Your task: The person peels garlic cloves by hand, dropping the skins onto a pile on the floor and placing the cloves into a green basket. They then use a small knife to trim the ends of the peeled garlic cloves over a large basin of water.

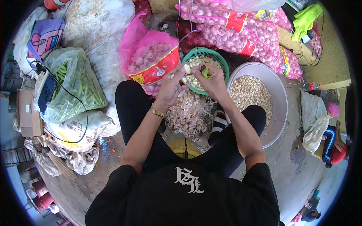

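Observation:
My left hand (170,87) is closed in a pinch on a pale garlic clove (187,69). Close beside it, my right hand (214,83) is wrapped around a small knife (205,72) with a green handle; its blade is mostly hidden. Both hands are above the near rim of a green basket (226,64), where peeled cloves (205,61) lie. Below them, papery garlic skins (190,115) are heaped on the floor between my feet. An open pink mesh bag (130,47) of garlic stands at the left of the basket.
A wide pale basin (281,113) of cloves stands by my right knee. Full pink garlic sacks (241,35) are stacked at the back. On the left, a clear plastic bag (81,81) of green pods, a phone (48,93) and a black cable rest on white sacks. Another person (338,145) is at far right.

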### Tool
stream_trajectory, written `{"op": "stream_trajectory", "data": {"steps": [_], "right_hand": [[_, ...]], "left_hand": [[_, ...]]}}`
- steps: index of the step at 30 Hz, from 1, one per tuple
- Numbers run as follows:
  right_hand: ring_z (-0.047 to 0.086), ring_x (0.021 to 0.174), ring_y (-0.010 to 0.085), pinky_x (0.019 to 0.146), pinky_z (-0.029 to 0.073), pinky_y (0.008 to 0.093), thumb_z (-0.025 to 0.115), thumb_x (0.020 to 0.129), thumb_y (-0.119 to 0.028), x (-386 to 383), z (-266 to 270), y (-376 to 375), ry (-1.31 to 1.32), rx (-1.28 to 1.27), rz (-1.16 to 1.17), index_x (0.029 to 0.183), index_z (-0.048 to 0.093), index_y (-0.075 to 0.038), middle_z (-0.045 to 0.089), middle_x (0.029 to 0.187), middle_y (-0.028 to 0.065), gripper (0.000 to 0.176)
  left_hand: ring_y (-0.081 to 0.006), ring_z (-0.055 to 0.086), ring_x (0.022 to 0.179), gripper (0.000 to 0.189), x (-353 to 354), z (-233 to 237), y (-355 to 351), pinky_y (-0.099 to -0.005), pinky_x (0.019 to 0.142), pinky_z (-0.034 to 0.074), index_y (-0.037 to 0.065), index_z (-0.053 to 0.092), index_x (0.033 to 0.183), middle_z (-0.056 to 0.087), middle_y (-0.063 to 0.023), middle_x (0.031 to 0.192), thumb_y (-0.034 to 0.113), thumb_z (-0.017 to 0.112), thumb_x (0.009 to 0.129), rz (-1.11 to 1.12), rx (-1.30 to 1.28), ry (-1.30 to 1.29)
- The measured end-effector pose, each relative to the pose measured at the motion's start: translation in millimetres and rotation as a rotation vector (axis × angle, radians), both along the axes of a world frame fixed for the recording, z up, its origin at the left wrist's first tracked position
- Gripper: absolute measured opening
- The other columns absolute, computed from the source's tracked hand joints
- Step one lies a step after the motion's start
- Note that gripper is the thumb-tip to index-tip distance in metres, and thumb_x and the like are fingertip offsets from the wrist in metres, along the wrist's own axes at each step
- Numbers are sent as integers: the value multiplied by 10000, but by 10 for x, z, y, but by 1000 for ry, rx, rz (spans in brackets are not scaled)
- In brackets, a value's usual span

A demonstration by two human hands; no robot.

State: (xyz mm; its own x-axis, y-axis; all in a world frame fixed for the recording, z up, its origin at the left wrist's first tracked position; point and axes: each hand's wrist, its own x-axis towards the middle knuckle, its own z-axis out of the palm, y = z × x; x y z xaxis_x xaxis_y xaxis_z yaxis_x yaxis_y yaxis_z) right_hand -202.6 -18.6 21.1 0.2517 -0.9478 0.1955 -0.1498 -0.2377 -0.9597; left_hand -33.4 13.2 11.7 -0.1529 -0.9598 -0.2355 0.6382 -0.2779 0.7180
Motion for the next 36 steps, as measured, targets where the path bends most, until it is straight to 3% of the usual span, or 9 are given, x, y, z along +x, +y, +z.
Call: {"op": "stream_trajectory", "data": {"steps": [6,11,15,18,20,27,29,32,36], "right_hand": [[481,624,34,553,403,238,683,884,-144,29,26,11,0,8,-9,927,687,5,595,668,-24,155],[536,706,37,653,451,213,697,890,-186,28,130,21,-128,137,16,968,664,17,635,767,-22,220],[553,746,62,712,467,243,682,907,-223,4,227,3,-36,118,38,989,649,17,642,798,5,256],[567,791,88,761,463,279,663,920,-251,-2,123,-31,-87,220,-111,994,644,12,644,821,26,275],[565,834,105,801,448,305,656,923,-266,-40,63,-69,23,-50,-19,978,653,11,647,861,45,283],[522,698,47,650,429,240,707,883,-220,-35,80,-48,-124,207,10,905,680,-22,637,778,-15,201],[496,649,21,584,392,215,728,862,-198,-63,210,-30,-86,328,-2,881,682,-47,619,737,-46,159],[487,652,20,573,377,217,733,856,-185,-70,231,-28,-114,361,31,863,676,-50,611,740,-49,146],[475,648,17,567,366,213,717,866,-183,-75,171,-55,-99,331,40,861,673,-47,602,736,-53,143]], "left_hand": [[-60,590,744,283,30,-117,-39,-213,645,553,84,614,1199,639,8,975,240,603,962,44,24,15],[-61,590,741,266,-7,10,-25,-182,626,541,82,612,1193,643,-5,973,222,591,968,65,84,15],[-81,619,783,252,24,-19,-34,-197,641,549,52,591,1197,648,-50,1005,160,558,972,15,63,71],[-86,621,745,256,7,-2,-13,-202,622,545,49,592,1190,653,-54,985,186,565,975,1,66,61],[-88,618,688,260,-27,11,-16,-215,604,548,44,592,1177,658,-51,928,201,584,970,31,30,9],[-73,605,640,238,-45,-44,-20,-232,583,549,39,615,1146,655,-22,841,175,616,951,59,-77,-166],[-42,605,624,252,-46,-105,-31,-162,519,460,53,643,1150,668,0,863,210,618,954,66,-146,-210],[-46,600,599,259,-46,-105,-33,-159,505,436,42,648,1146,664,1,842,211,622,951,68,-126,-238],[-39,591,680,219,-18,-79,-30,-228,579,527,32,652,1093,653,12,851,190,630,944,41,-111,-243]]}}
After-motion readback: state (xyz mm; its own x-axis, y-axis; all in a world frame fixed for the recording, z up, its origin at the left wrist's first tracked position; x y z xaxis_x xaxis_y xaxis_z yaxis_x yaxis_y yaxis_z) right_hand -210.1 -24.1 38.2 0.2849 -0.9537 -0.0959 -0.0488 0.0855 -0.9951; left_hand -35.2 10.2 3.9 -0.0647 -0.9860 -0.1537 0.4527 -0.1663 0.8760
